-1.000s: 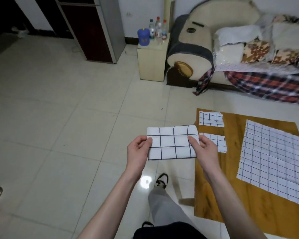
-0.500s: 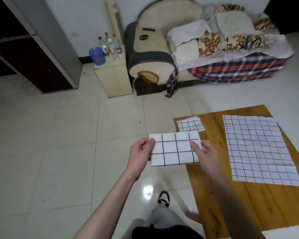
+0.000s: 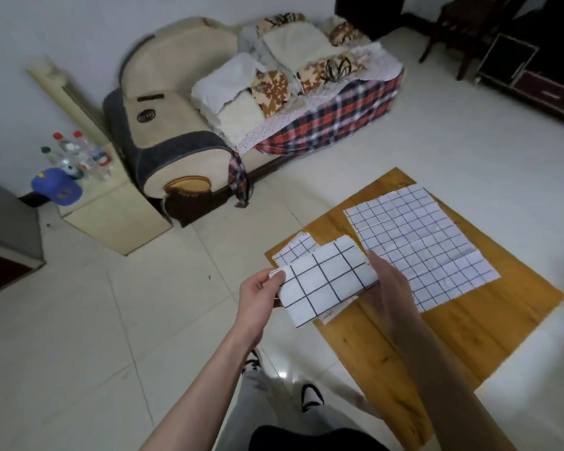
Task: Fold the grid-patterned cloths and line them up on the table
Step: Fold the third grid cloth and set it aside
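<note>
Cloth (image 3: 323,281) now over table (image 3: 469,327) edge

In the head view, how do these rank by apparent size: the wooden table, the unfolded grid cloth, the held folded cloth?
1. wooden table
2. unfolded grid cloth
3. held folded cloth, nearer the camera, so it appears enlarged.

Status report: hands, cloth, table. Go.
Left hand and right hand both gripping folded cloth, held over the table edge. One folded piece down. Large cloth spread flat, unfolded. Nothing blocking.
</note>
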